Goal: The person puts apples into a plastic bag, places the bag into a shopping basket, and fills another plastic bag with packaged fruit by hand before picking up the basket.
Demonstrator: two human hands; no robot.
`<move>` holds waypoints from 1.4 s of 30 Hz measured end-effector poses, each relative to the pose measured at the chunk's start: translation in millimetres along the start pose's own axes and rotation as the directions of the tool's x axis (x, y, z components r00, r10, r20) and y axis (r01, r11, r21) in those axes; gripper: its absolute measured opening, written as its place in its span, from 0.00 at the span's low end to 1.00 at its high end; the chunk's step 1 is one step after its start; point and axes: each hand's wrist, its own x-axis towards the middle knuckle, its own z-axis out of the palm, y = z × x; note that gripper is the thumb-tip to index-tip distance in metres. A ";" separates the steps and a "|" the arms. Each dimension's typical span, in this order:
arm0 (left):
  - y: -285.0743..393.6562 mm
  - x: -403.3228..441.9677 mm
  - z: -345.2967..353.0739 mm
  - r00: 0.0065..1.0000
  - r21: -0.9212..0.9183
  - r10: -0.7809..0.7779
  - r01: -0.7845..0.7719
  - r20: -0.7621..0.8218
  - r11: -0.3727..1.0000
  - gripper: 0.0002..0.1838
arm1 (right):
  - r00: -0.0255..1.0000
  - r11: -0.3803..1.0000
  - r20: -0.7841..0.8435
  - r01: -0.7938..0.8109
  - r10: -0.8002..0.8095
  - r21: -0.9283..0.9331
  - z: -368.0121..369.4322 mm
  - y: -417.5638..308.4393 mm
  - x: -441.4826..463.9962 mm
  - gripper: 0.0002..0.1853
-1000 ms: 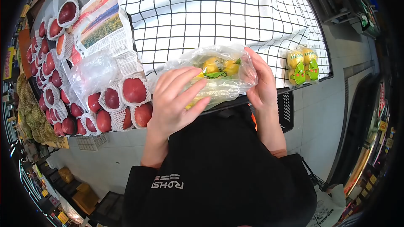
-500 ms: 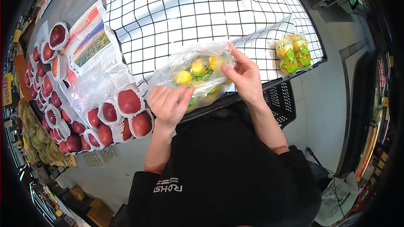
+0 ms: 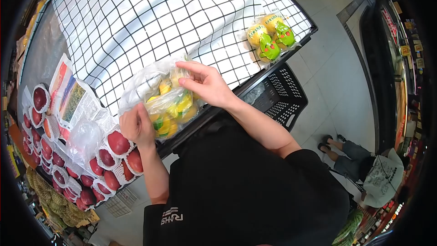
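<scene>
A clear plastic bag (image 3: 152, 75) with several packs of yellow fruit (image 3: 175, 109) inside lies at the table's front edge, between my hands. The fruit packs carry green leaf prints. My left hand (image 3: 138, 127) is closed on the near left side of the bag, its fingers curled and partly hidden. From the right, my right hand (image 3: 209, 84) pinches the bag's edge between thumb and fingers. Further right on the table sit two packs of similar yellow fruit (image 3: 271, 36) with "Fresh" lettering and green cartoon leaves.
Red fruit in white foam nets (image 3: 107, 157) covers the left end, beside a newspaper (image 3: 75, 98) and crumpled clear plastic (image 3: 85, 141). A white checked cloth (image 3: 145, 18) covers the table. Below its edge is a black crate (image 3: 284, 93). A person's legs (image 3: 348, 155) show at right.
The view has turned, so the table contents appear further left. My hands stay on the bag, whose plastic now lies more gathered over the fruit. A person's legs have come into view at right.
</scene>
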 end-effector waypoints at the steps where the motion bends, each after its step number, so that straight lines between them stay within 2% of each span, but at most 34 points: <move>1: 1.4 -1.7 -2.6 1.000 0.004 0.000 0.000 0.001 1.000 0.03 | 0.999 0.999 -0.018 0.037 -0.037 0.033 -2.4 -0.7 -3.5 0.22; 2: 3.2 -3.0 -5.8 1.000 0.016 0.017 -0.017 0.008 1.000 0.02 | 0.999 0.999 -0.014 0.035 -0.035 0.038 -7.3 -1.4 -6.4 0.22; 4: 9.5 -4.9 -12.4 0.999 0.035 0.029 -0.030 0.016 0.999 0.02 | 0.990 0.996 -0.115 0.087 -0.087 -0.010 -21.9 -4.1 -13.8 0.21; 6: 18.1 -5.2 -19.0 0.996 0.028 0.081 -0.082 0.024 0.996 0.02 | 0.935 0.931 -0.249 0.164 -0.252 -0.326 -45.2 -12.7 -20.0 0.15; 8: 32.6 -8.1 -24.9 0.997 0.036 0.063 -0.065 0.038 0.997 0.04 | 0.809 0.803 -0.383 0.172 -0.445 -0.571 -78.4 -17.2 -22.9 0.14; 9: 39.9 -7.8 -26.3 0.997 0.037 0.056 -0.058 0.051 0.998 0.07 | 0.687 0.668 -0.411 0.146 -0.599 -0.729 -99.2 -10.7 -22.2 0.13; 10: 47.3 -8.5 -25.5 0.997 0.050 0.062 -0.065 0.045 0.997 0.07 | 0.635 0.533 -0.390 0.041 -0.666 -0.845 -114.4 -19.8 -26.4 0.13; 11: 55.9 -10.7 -22.9 0.998 0.060 0.058 -0.056 -0.026 0.997 0.09 | 0.603 0.486 -0.420 -0.060 -0.678 -0.872 -129.7 -22.3 -28.9 0.13; 12: 64.1 -12.5 -21.0 0.994 0.066 0.053 -0.047 -0.095 0.997 0.11 | 0.606 0.411 -0.412 -0.151 -0.680 -0.899 -143.7 -22.8 -32.0 0.16; 14: 80.0 -12.4 -21.9 0.992 0.102 0.084 -0.074 -0.097 0.992 0.13 | 0.650 0.146 -0.327 -0.317 -0.686 -0.937 -161.7 -16.6 -33.8 0.22; 15: 87.1 -13.4 -21.3 0.997 -0.092 0.049 -0.055 -0.065 0.994 0.14 | 0.651 0.153 -0.332 -0.316 -0.683 -0.936 -160.8 -14.6 -32.7 0.22; 16: 94.5 -14.6 -20.2 1.000 -0.281 0.018 -0.024 -0.025 0.960 0.15 | 0.707 0.064 -0.328 -0.372 -0.626 -0.926 -156.0 -11.4 -32.4 0.25; 17: 102.8 -15.4 -18.7 0.994 -0.383 -0.017 0.058 0.109 0.922 0.15 | 0.760 -0.030 -0.329 -0.416 -0.561 -0.909 -151.8 -7.9 -33.2 0.27; 18: 110.8 -15.4 -6.9 0.980 -0.458 -0.036 0.123 0.194 0.880 0.14 | 0.764 -0.025 -0.331 -0.412 -0.554 -0.911 -149.3 -5.8 -34.4 0.27; 19: 114.2 -21.0 5.8 0.940 -0.481 -0.085 0.246 0.331 0.841 0.11 | 0.791 0.059 -0.291 -0.309 -0.538 -0.949 -146.7 -5.8 -35.7 0.28; 20: 120.8 -28.9 18.1 0.830 -0.467 -0.207 0.478 0.518 0.744 0.12 | 0.813 0.145 -0.249 -0.202 -0.526 -0.969 -143.9 -7.1 -37.2 0.29; 21: 125.8 -34.4 34.6 0.697 -0.462 -0.260 0.663 0.669 0.590 0.16 | 0.813 0.237 -0.240 -0.129 -0.531 -0.963 -140.2 -12.4 -38.1 0.29; 22: 127.6 -44.3 51.5 0.567 -0.453 -0.282 0.807 0.774 0.378 0.21 | 0.814 0.240 -0.240 -0.128 -0.528 -0.962 -140.4 -16.2 -37.5 0.29; 23: 130.0 -46.2 65.8 0.459 -0.373 -0.275 0.874 0.845 0.312 0.25 | 0.854 0.338 -0.299 -0.156 -0.425 -0.928 -141.2 -19.6 -37.2 0.29; 24: 131.2 -48.8 80.2 0.443 -0.365 -0.242 0.879 0.863 0.306 0.30 | 0.885 0.427 -0.345 -0.193 -0.314 -0.883 -142.5 -21.4 -36.8 0.29; 25: 130.2 -50.6 94.9 0.421 -0.374 -0.214 0.899 0.881 0.229 0.32 | 0.872 0.352 -0.335 -0.207 -0.357 -0.913 -146.1 -20.9 -33.5 0.30; 26: 129.3 -51.5 108.7 0.402 -0.379 -0.184 0.913 0.897 0.151 0.34 | 0.872 0.352 -0.334 -0.205 -0.358 -0.913 -150.5 -19.8 -32.3 0.30; 27: 130.0 -51.1 121.9 0.406 -0.382 -0.186 0.912 0.895 0.152 0.34 | 0.875 0.254 -0.264 -0.169 -0.407 -0.952 -156.4 -17.9 -31.8 0.29; 28: 131.4 -49.9 134.7 0.356 -0.346 -0.212 0.935 0.910 0.081 0.34 | 0.874 0.152 -0.187 -0.132 -0.448 -0.980 -162.3 -14.6 -31.2 0.29; 29: 133.5 -47.6 145.3 0.305 -0.312 -0.235 0.950 0.923 0.007 0.34 | 0.912 0.262 -0.202 -0.110 -0.358 -0.959 -168.2 -5.6 -31.0 0.30; 30: 136.3 -45.2 153.2 0.312 -0.319 -0.238 0.948 0.920 0.006 0.34 | 0.912 0.258 -0.194 -0.103 -0.361 -0.961 -166.5 -8.7 -32.1 0.30; 32: 141.0 -41.8 165.4 0.194 -0.242 -0.262 0.955 0.945 -0.168 0.36 | 0.946 0.454 -0.291 -0.199 -0.143 -0.869 -158.6 -18.3 -35.3 0.32; 33: 142.9 -39.0 169.2 0.195 -0.247 -0.259 0.951 0.946 -0.184 0.38 | 0.958 0.480 -0.287 -0.252 0.001 -0.840 -157.5 -27.0 -32.9 0.35; 37: 143.4 -29.5 169.8 0.175 -0.220 -0.269 0.964 0.947 -0.147 0.39 | 0.948 0.543 -0.319 -0.276 0.015 -0.793 -159.8 -12.5 -28.0 0.35; 39: 139.7 -33.9 170.3 0.279 -0.267 -0.333 0.960 0.901 0.082 0.39 | 0.957 0.866 -0.279 -0.200 0.074 -0.457 -161.9 -4.8 -25.8 0.32; 40: 140.0 -32.2 167.0 0.283 -0.272 -0.338 0.959 0.898 0.080 0.39 | 0.960 0.865 -0.272 -0.196 0.073 -0.461 -158.5 -7.2 -26.5 0.32; 41: 140.9 -30.1 161.5 0.348 -0.335 -0.345 0.937 0.872 0.099 0.39 | 0.957 0.957 -0.273 -0.168 0.100 -0.236 -151.9 -10.3 -30.4 0.29; 42: 143.3 -25.2 154.6 0.410 -0.394 -0.353 0.911 0.841 0.118 0.39 | 0.955 0.991 -0.267 -0.135 0.132 0.004 -144.0 -14.4 -34.7 0.27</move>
